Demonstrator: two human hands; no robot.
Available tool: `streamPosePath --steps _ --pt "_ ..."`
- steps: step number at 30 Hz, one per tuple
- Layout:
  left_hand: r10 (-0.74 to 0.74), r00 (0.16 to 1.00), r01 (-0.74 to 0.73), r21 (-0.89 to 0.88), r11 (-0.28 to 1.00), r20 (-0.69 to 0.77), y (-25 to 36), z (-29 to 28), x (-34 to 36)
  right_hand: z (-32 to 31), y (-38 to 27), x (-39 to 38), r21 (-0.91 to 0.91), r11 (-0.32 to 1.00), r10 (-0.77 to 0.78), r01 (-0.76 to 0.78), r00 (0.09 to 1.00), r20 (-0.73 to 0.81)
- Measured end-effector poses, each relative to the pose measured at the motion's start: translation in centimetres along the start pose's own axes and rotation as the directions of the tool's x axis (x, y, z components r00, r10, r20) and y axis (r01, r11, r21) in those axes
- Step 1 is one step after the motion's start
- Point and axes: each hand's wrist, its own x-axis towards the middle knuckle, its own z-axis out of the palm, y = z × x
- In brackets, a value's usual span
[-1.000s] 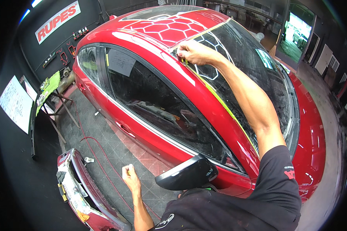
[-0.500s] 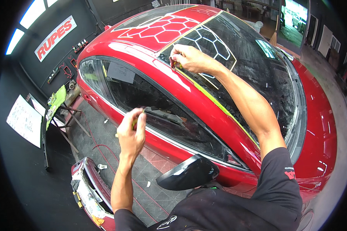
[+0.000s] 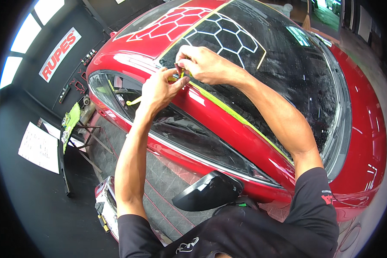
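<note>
Both hands meet at the far end of the yellow-green tape line. Right hand (image 3: 206, 64): grip closed, fingertips pinching the tape end against the roof edge. Left hand (image 3: 159, 88): fingers curled, thumb and forefinger touching the same tape end from the left; whether it actually grips cannot be told. Red car (image 3: 365, 142) fills the scene, tilted from near right to far left. Windscreen (image 3: 288, 64) carries a white hexagon outline pattern. Yellow-green tape (image 3: 236, 116) runs along the pillar between windscreen and side window (image 3: 193, 137). Black door mirror (image 3: 208, 191) sits near, below the window.
</note>
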Motion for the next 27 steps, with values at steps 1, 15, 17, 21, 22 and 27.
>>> streamPosePath --steps 1,15,17,21,22,27 --pt "-0.005 0.998 0.006 -0.017 1.000 0.069 0.7 -0.3 0.5 -0.3 -0.1 -0.1 0.003 0.999 -0.034 0.034 0.999 -0.021" --pt "0.069 0.997 -0.067 -0.092 0.993 0.018 3.7 -1.0 1.1 -3.1 -2.2 -1.8 -0.096 0.989 -0.125 0.112 0.981 -0.151" --pt "0.079 0.997 -0.078 -0.115 0.990 0.006 3.9 -1.2 1.0 -3.4 -2.1 -2.0 -0.126 0.984 -0.147 0.125 0.971 -0.187" --pt "0.061 0.998 -0.059 -0.085 0.995 0.019 5.1 -2.0 0.7 -4.2 -1.6 -2.6 -0.148 0.980 -0.181 0.136 0.917 -0.357" --pt "0.049 0.999 -0.048 -0.053 0.997 0.022 5.6 -2.3 0.5 -4.5 -1.4 -2.9 -0.167 0.976 -0.197 0.140 0.897 -0.396" --pt "0.052 0.998 -0.056 -0.110 0.992 -0.037 7.2 -3.4 0.3 -4.0 0.4 -5.9 -0.168 0.986 -0.056 -0.007 0.929 -0.367"
